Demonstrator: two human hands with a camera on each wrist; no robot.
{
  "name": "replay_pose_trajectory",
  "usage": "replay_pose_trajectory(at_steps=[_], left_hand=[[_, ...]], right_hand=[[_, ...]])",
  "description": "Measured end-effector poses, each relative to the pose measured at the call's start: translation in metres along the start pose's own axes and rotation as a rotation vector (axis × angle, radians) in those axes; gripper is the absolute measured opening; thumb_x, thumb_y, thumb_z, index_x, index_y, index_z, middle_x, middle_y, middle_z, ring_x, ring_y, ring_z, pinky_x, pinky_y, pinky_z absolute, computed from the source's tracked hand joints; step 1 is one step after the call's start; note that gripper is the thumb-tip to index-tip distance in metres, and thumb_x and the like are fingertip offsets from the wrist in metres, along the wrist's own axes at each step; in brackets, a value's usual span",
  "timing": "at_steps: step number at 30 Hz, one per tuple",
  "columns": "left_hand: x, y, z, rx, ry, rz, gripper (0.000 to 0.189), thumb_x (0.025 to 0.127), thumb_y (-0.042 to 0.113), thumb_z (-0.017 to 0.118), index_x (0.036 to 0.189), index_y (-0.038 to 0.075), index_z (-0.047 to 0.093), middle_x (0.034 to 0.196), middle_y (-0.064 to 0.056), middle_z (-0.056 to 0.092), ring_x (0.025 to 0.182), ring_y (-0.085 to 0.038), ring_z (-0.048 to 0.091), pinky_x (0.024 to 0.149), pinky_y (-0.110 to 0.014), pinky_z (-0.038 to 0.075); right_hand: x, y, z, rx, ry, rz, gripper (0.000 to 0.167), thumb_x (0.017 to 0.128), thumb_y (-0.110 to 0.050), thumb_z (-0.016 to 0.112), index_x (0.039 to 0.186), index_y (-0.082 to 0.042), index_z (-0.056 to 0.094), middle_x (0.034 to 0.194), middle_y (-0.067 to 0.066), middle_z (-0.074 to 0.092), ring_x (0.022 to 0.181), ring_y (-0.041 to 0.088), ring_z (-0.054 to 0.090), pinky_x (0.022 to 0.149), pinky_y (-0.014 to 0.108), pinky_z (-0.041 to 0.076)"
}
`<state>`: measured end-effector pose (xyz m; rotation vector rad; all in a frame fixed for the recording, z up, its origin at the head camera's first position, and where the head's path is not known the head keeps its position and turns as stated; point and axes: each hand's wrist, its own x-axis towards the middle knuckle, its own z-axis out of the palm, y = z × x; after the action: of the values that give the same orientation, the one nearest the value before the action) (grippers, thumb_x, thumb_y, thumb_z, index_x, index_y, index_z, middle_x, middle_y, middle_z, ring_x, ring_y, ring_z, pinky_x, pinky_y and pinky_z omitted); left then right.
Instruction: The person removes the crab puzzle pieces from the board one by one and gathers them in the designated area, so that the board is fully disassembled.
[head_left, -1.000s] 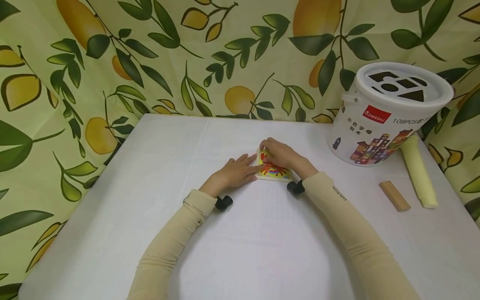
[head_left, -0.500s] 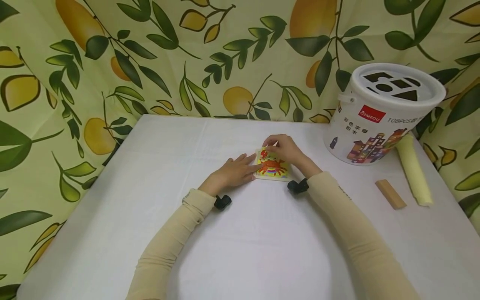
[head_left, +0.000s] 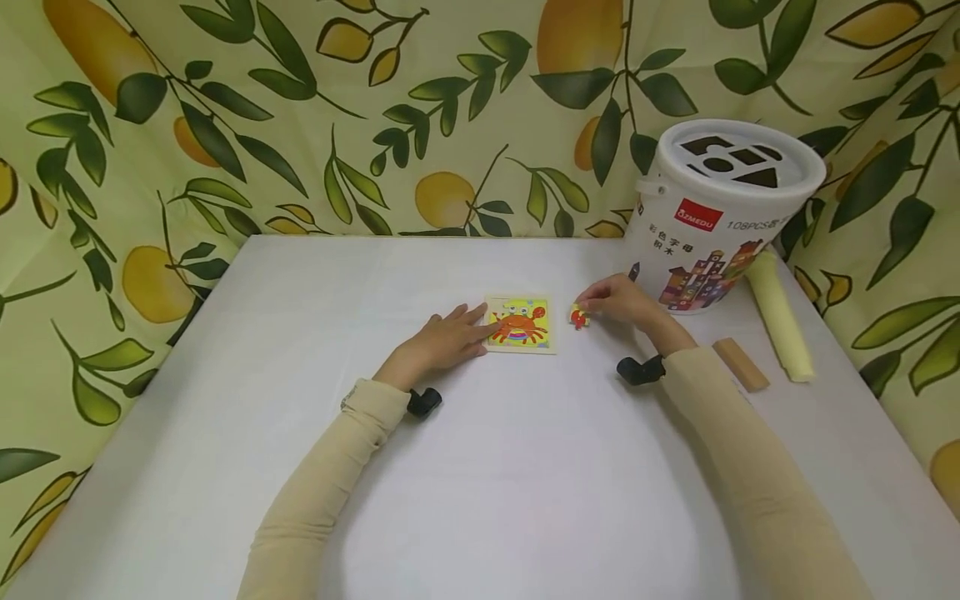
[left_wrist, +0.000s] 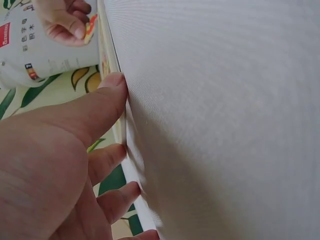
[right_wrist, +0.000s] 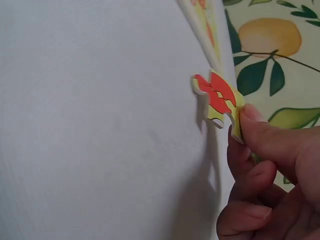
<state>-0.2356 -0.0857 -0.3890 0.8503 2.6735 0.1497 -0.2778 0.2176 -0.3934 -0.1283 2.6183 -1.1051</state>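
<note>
A square crab jigsaw puzzle in a pale tray (head_left: 554, 337) lies flat on the white table, in the head view's middle. My left hand (head_left: 444, 340) rests at its left side with fingers spread, one reaching onto the picture. To the right of the tray, my right hand (head_left: 621, 302) pinches a red and yellow puzzle piece (head_left: 578, 317) between thumb and fingers. The right wrist view shows this puzzle piece (right_wrist: 220, 95) held by one edge, tilted and apart from the tray (right_wrist: 204, 35). In the left wrist view, the left thumb (left_wrist: 112, 90) touches the tray's edge.
A white bucket (head_left: 675, 242) with shaped holes in its lid stands at the back right. Near it lie a wooden block (head_left: 741, 364) and a pale yellow roll (head_left: 782, 321). A fruit-patterned cloth (head_left: 337, 108) hangs behind the table.
My right hand has moved from over the puzzle to its right, now carrying a puzzle piece. The left hand stays at the tray's left side. The head view has shifted rightward.
</note>
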Motion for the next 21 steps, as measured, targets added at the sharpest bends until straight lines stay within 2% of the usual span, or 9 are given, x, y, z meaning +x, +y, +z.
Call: replay_pose_trajectory(at_steps=[4, 9, 14, 18, 21], left_hand=[[0.0, -0.002, 0.001, -0.005, 0.01, 0.017, 0.05, 0.095, 0.037, 0.046, 0.143, 0.033, 0.031, 0.155, -0.004, 0.013, 0.142, -0.033, 0.013, 0.106, -0.061, 0.019], [-0.002, -0.004, 0.002, -0.013, 0.023, 0.013, 0.049, 0.095, 0.038, 0.047, 0.142, 0.032, 0.034, 0.155, -0.003, 0.015, 0.142, -0.033, 0.014, 0.106, -0.06, 0.02], [-0.003, -0.005, 0.002, -0.028, 0.039, 0.024, 0.048, 0.095, 0.037, 0.047, 0.141, 0.032, 0.035, 0.155, -0.004, 0.016, 0.141, -0.034, 0.015, 0.106, -0.061, 0.02], [-0.002, -0.005, 0.002, -0.027, 0.033, 0.031, 0.048, 0.095, 0.038, 0.047, 0.142, 0.032, 0.034, 0.155, -0.004, 0.015, 0.141, -0.034, 0.015, 0.106, -0.061, 0.021], [-0.001, -0.004, 0.002, -0.035, 0.022, 0.035, 0.049, 0.095, 0.037, 0.047, 0.142, 0.032, 0.034, 0.154, -0.004, 0.016, 0.141, -0.034, 0.015, 0.106, -0.061, 0.02]], right_hand=[[0.004, -0.001, 0.01, -0.04, 0.05, -0.062, 0.021, 0.088, -0.014, 0.062, 0.1, 0.002, 0.069, 0.095, 0.015, 0.067, 0.084, 0.021, 0.052, 0.079, 0.033, 0.038], [0.006, -0.004, 0.02, -0.077, 0.099, -0.057, 0.018, 0.088, -0.016, 0.063, 0.096, -0.002, 0.07, 0.092, 0.013, 0.068, 0.083, 0.021, 0.053, 0.077, 0.034, 0.04], [0.009, -0.014, 0.027, -0.08, 0.13, -0.1, 0.02, 0.089, -0.016, 0.061, 0.102, -0.003, 0.068, 0.091, 0.014, 0.063, 0.077, 0.021, 0.049, 0.062, 0.025, 0.041], [0.014, -0.031, 0.038, -0.079, 0.086, -0.128, 0.024, 0.089, -0.018, 0.06, 0.11, -0.006, 0.065, 0.094, 0.012, 0.058, 0.07, 0.021, 0.049, 0.054, 0.024, 0.042], [0.017, -0.046, 0.049, -0.114, 0.014, -0.153, 0.027, 0.09, -0.018, 0.059, 0.115, -0.008, 0.062, 0.098, 0.013, 0.057, 0.076, 0.022, 0.05, 0.061, 0.026, 0.044]])
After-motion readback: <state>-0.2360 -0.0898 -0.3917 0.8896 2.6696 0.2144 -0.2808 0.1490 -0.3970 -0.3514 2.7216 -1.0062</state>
